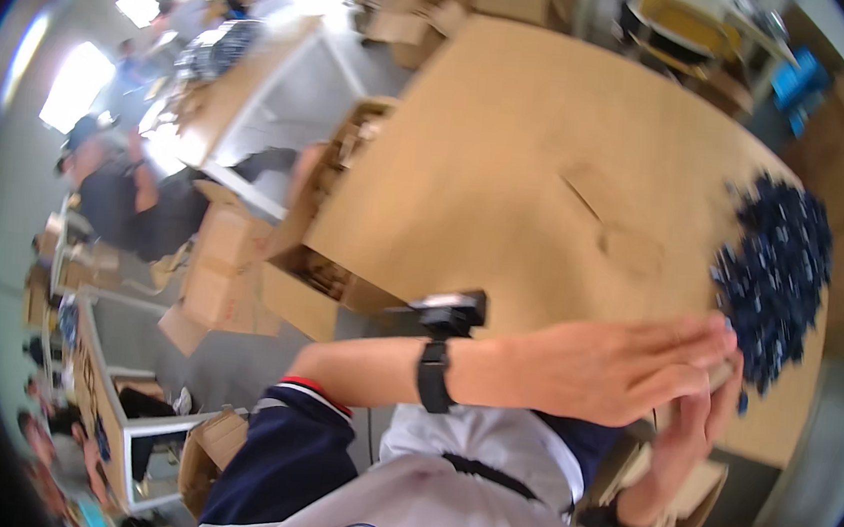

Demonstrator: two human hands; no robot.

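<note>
My left hand (598, 371) reaches across to the right over the table's near edge, its fingers pressed together. My right hand (691, 428) comes up from below and meets it, the fingers bent and drawn together. Between the fingertips there seems to be something small and pale, mostly covered and too blurred to name. Right beside both hands lies a heap of small dark blue pieces (775, 264) with light specks, on the right side of the wooden table (491, 159). Each wrist wears a black strap; the left one carries a small black device (450, 313).
A flat cardboard piece (602, 219) lies on the tabletop. An open carton (317, 204) with tan pieces stands against the table's left edge. Another open carton (698, 498) is below my right forearm. At left are cartons (221, 261), white-framed tables and a person in dark clothes (112, 196).
</note>
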